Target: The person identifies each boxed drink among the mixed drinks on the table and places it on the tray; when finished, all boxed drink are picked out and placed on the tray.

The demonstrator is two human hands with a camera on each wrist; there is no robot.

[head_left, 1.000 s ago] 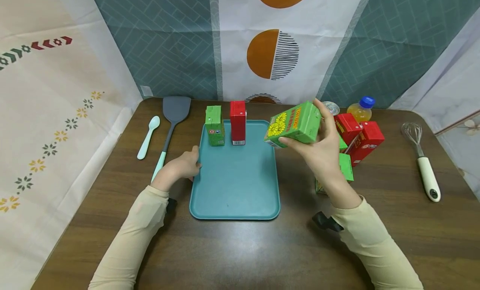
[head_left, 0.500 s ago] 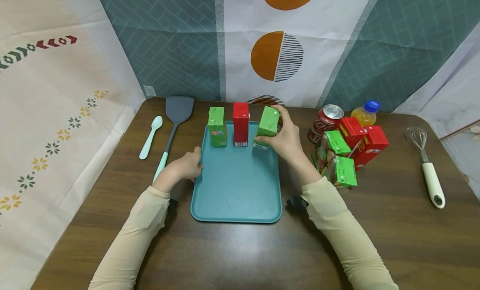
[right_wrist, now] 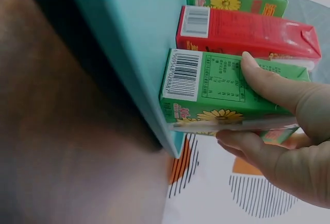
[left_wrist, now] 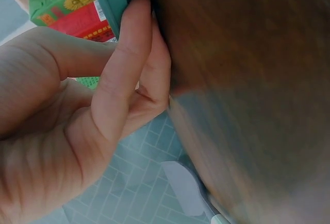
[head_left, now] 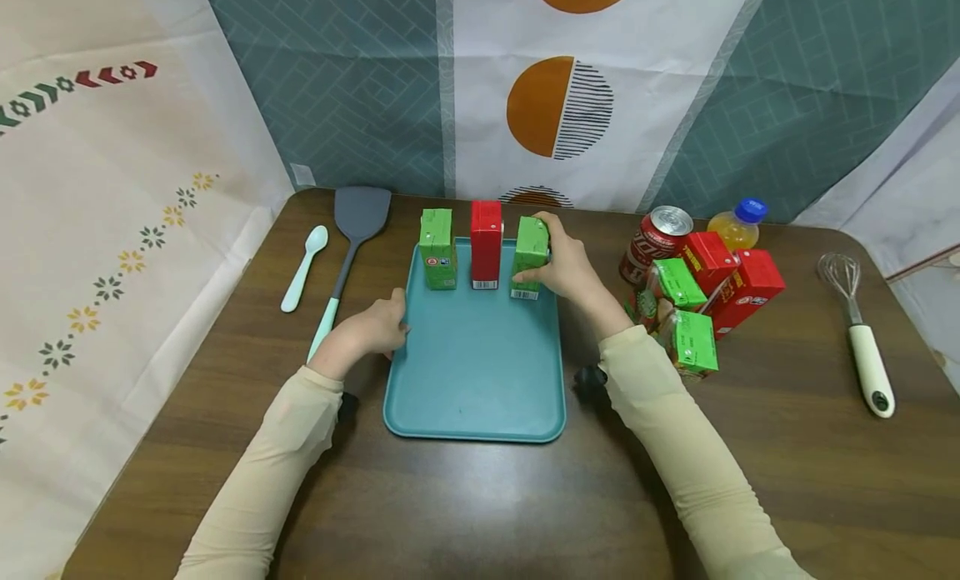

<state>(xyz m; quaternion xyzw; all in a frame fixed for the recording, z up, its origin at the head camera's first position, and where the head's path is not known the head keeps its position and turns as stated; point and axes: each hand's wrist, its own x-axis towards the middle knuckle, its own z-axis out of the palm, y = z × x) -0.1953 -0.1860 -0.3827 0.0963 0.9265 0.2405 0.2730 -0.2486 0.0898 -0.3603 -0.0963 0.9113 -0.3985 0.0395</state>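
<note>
A teal tray [head_left: 476,363] lies on the wooden table, with drink cartons standing in a row along its far end. My right hand [head_left: 566,259] grips a green drink carton [right_wrist: 206,80] with yellow flowers, thumb on one face and fingers on another. That carton stands upright at the tray's far right corner, its barcode end down at the tray surface. Left of it are a red drink carton [head_left: 486,247] and another green drink carton [head_left: 438,251]. My left hand [head_left: 381,323] holds the tray's left edge, its fingers curled at the rim [left_wrist: 111,7].
On the right stand a cola can [head_left: 651,245], an orange drink bottle with a blue cap [head_left: 735,223], and more red [head_left: 746,292] and green cartons [head_left: 692,344]. A whisk [head_left: 862,338] lies farther right. A spatula [head_left: 360,217] and small spoon [head_left: 303,267] lie left.
My right hand has carried the green carton left from beside the can group and turned it upright onto the tray, right of the red carton. My left hand has stayed at the tray edge.
</note>
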